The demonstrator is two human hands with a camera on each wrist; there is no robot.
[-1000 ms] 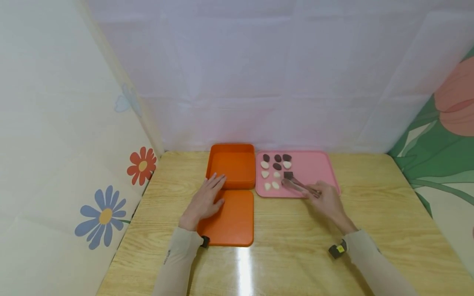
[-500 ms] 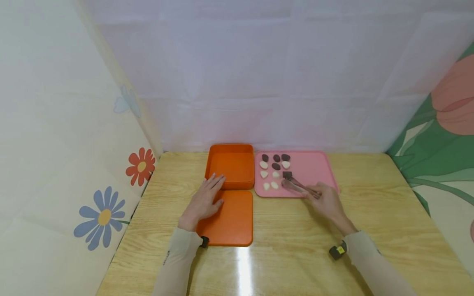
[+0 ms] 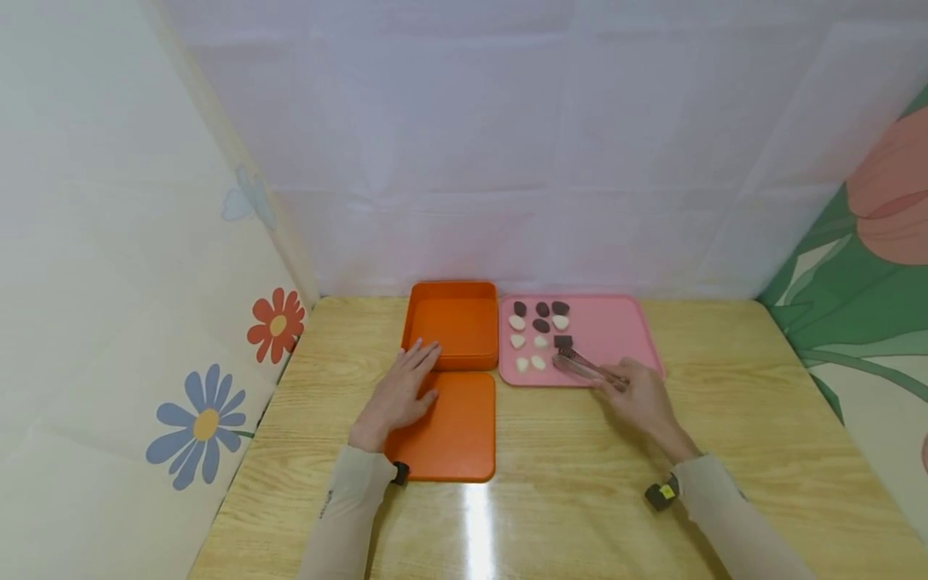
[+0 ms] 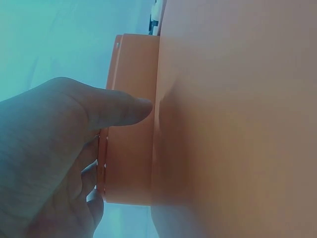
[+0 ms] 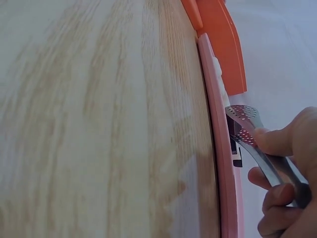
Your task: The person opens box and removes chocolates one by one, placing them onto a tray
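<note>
My right hand (image 3: 641, 396) holds metal tongs (image 3: 590, 369) with perforated heads, seen closely as tongs (image 5: 270, 163) in the right wrist view. The tongs' heads are low over the pink tray (image 3: 612, 326), beside a dark square chocolate (image 3: 563, 341). Whether they touch it, I cannot tell. Rows of brown chocolates (image 3: 542, 309) and cream-white pieces (image 3: 518, 341) lie on the tray's left half. My left hand (image 3: 397, 396) rests with its fingers over the front rim of an orange box (image 3: 457, 318); the thumb is by its wall in the left wrist view.
An orange lid (image 3: 453, 435) lies flat in front of the box, partly under the left hand. All stand on a wooden table (image 3: 565, 483), with a pale cloth wall (image 3: 464, 161) close behind. A flowered wall (image 3: 206, 423) borders the left side.
The tongs' upper head has shifted slightly off the dark square chocolate, which shows more fully. The left hand, box and lid stay where they were.
</note>
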